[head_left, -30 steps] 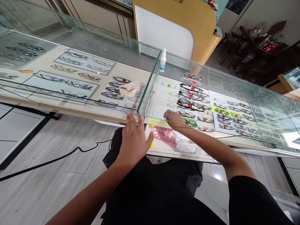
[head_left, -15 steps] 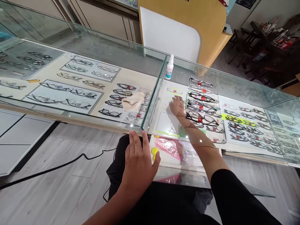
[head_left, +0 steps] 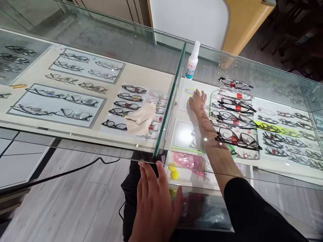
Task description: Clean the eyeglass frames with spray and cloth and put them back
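Observation:
My right hand is inside the glass display case, beneath its top. Its fingers are apart and lie over the right part of a clear-framed pair of eyeglasses on a white sheet; whether they touch it I cannot tell. My left hand rests with outstretched fingers at the front edge of the glass top and holds nothing. A white spray bottle stands upright on the glass beyond my right hand. Several dark eyeglasses with red tags lie in a column to the right of my right forearm.
A beige cleaning cloth lies left of the upright glass divider. Many eyeglasses fill the case on both sides, some on grey-edged trays. A low drawer below holds a pink plastic packet. A black cable crosses the floor.
My right hand has moved farther in, from just in front of the clear eyeglasses to over them. The view has shifted closer; my left hand stays near the front edge.

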`<state>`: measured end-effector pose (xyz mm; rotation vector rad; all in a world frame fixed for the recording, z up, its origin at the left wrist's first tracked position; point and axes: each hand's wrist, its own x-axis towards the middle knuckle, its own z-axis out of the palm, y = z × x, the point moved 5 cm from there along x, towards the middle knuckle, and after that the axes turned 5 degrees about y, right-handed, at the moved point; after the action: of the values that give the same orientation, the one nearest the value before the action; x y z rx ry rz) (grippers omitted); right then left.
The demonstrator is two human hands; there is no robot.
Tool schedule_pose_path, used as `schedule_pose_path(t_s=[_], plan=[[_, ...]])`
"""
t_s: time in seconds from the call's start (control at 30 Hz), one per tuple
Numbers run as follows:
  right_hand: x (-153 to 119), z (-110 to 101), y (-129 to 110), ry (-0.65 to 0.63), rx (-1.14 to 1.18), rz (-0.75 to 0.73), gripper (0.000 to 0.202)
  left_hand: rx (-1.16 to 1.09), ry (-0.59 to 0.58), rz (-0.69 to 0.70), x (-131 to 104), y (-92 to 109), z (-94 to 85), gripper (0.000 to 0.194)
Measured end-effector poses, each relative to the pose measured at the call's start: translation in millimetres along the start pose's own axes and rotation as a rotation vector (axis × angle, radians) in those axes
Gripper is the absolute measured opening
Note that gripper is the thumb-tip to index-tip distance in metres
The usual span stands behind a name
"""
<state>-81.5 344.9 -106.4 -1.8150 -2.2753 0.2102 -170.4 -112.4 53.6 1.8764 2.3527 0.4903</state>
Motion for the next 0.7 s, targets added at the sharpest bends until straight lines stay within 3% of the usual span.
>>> schedule_pose_path(t_s=[0.2, 0.37, 0.53, 0.7], plan=[[-1.5, -9.4, -3.9, 0.001, -0.021, -0.004, 0.061, -0.005, -0.006, -0.004, -0.3, -0.1, 0.7, 0.113], [-33.4, -39.7, -23.2, 0.083, 0.001, -0.063, 0.066, -0.005, 0.002, -0.003, 1.0, -1.5, 3.6, 0.112], [-111.1, -70.8, -52.5, 0.033, -0.002, -0.233, 0.066, 0.005, 0.048, 0.021, 9.1, 3.2, 4.1, 0.103], [-218.2, -96.2, -58.4, -0.213, 0.003, -0.37, 0.07, 0.03, 0.123, 0.032, 16.9, 8.4, 2.1, 0.093]])
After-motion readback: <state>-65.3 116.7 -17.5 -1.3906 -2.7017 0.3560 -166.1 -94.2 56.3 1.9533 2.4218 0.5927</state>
